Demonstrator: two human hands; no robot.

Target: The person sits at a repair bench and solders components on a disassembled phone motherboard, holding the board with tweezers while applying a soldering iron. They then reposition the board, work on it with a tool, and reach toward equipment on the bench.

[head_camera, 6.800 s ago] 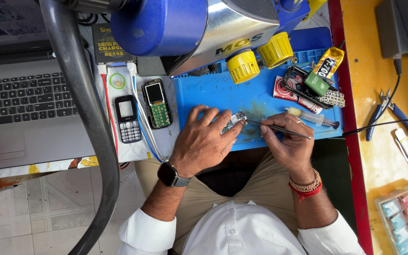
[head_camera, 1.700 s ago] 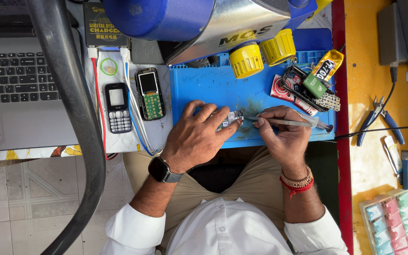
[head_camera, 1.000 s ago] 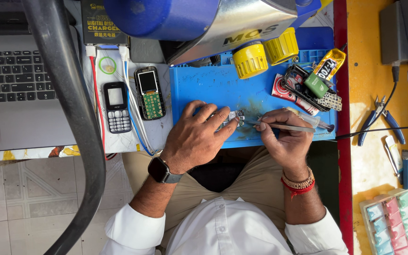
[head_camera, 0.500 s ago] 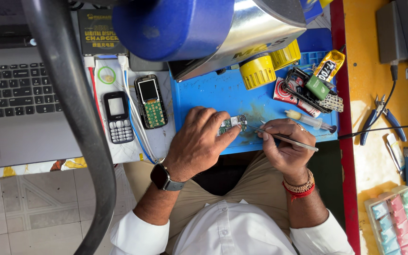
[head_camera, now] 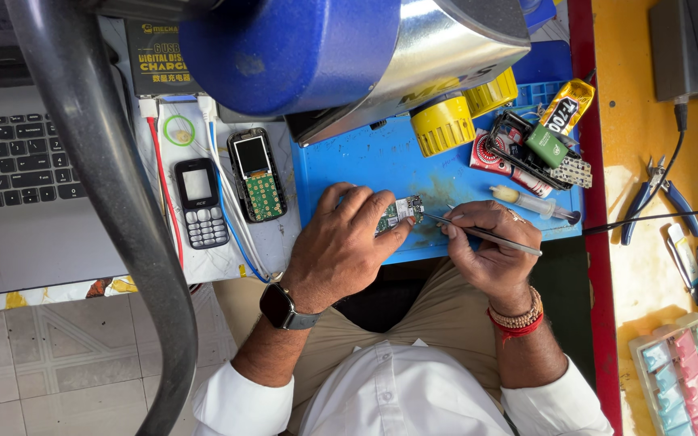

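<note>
Two hands worked at the blue mat's near edge: the left hand (head_camera: 341, 250) pinned a small circuit board (head_camera: 398, 214) under its fingertips, and the right hand (head_camera: 490, 246), at 3 o'clock from it, pinched a thin metal probe (head_camera: 486, 236) whose tip met the board. Probing seemed under way; steadier pressure looked needed. Farther off, a blue-and-steel microscope head (head_camera: 349, 56) hid the mat's (head_camera: 381, 161) far half.
</note>
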